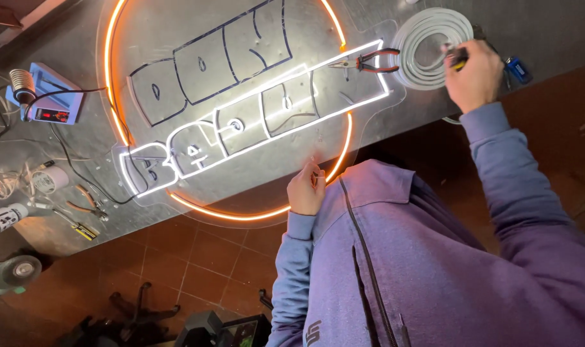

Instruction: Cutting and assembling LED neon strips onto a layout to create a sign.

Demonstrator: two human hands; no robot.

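Your right hand (475, 74) is fisted around a yellow-and-black tool (458, 59) at the white strip coil (427, 45), far right of the table. Left hand (305, 189) rests curled at the lit sign panel (196, 32)'s near edge. Looks like strip work at the coil; the next move needs steady tool placement.

The scene is lit mainly by the glowing sign (241, 122), white and orange. Glare is thrown on the grey surface (530, 32); the floor (196, 270) is left dim.
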